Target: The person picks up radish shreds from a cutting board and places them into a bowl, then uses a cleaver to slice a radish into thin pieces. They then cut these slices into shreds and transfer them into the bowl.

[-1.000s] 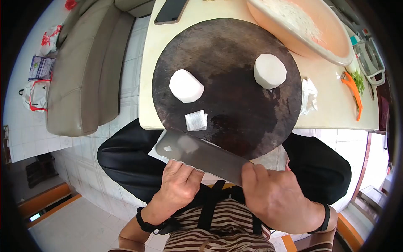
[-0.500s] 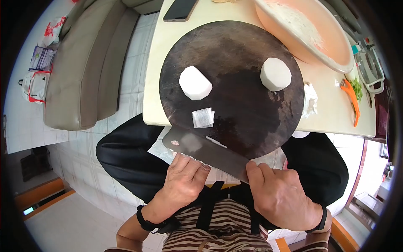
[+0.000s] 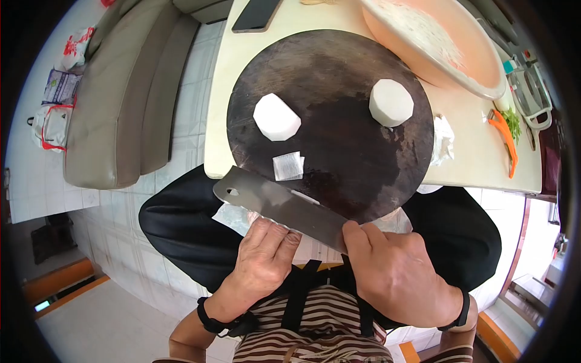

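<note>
My right hand (image 3: 390, 269) is wrapped round the handle end of a broad cleaver (image 3: 278, 209), whose blade reaches left over the near edge of a round dark chopping board (image 3: 339, 139). Fingers bent together, my left hand (image 3: 263, 257) is at the blade's near edge; what it grips, if anything, is hidden. Beyond the blade lie thin white slices (image 3: 288, 166) and a narrow white strip (image 3: 305, 197). Two white peeled chunks stand on the board, one at the left (image 3: 276, 117) and one at the right (image 3: 391, 103).
A peach basin (image 3: 496, 91) holding white shreds is at the table's (image 3: 472, 163) back right. Near the right edge are an orange peeler (image 3: 504, 142) and greens (image 3: 513, 126). Crumpled white plastic (image 3: 442, 140) touches the board's right side; a phone (image 3: 255, 15) lies back left.
The cleaver has shifted left and its blade is tilted differently, with no white patch on it now. My right hand has moved slightly left; the view has shifted a little.
</note>
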`<state>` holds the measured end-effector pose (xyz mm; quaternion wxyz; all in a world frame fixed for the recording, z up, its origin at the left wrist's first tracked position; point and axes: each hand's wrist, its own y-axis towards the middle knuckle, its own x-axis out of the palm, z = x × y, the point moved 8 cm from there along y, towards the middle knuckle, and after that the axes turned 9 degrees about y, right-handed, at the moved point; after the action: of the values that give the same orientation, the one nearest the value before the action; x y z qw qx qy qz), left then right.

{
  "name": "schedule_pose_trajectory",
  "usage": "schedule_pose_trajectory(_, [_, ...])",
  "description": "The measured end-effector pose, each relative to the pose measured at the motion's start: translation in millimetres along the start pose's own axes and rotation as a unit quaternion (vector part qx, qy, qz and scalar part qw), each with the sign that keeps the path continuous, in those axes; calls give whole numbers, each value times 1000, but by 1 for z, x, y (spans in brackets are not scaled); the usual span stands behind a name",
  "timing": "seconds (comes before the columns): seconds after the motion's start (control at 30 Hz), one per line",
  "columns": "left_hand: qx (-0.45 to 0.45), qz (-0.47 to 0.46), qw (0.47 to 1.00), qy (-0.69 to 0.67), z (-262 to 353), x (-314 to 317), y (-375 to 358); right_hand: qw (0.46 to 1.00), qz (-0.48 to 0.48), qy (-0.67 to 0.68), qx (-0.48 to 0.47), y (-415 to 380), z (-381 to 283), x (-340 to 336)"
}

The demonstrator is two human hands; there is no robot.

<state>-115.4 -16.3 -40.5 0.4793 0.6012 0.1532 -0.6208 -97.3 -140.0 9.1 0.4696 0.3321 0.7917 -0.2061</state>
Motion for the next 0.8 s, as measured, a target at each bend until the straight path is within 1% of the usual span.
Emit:
schedule_pose_trajectory(0.07, [1,-4,1000,-11,0,-1,1,1000,-24,8,14,-4,-1,1])
schedule_pose_trajectory(0.2, [0,-25,1000,-16,-1,2,-4,1000,-17,3,23,-7,0,10])
schedule_pose_trajectory(0.27, [-7,-34,999,-1,0,2,-4,997,-26,-65,17,-4,-6,12])
schedule_pose_trajectory(0.37, [8,-33,999,4,1,2,-4,995,-10,-98,26,6,-9,20])
schedule_pose_trajectory(0.43, [2,-27,1000,-4,1,4,-5,995,4,-98,14,11,-7,18])
schedule_pose_trajectory(0.5, [-7,-20,1000,-10,1,4,-4,1000,-15,-23,13,12,-2,16])
schedule_pose_trajectory(0.6, [-8,-12,1000,-9,-2,1,-2,1000,1,7,9,5,2,5])
schedule_pose_trajectory(0.73, [-13,-28,999,-22,-3,2,-6,1000,-15,24,-2,-2,-3,3])
schedule_pose_trajectory(0.8, [-18,-40,999,-21,-4,3,-8,1000,-14,-4,14,-5,-2,10])
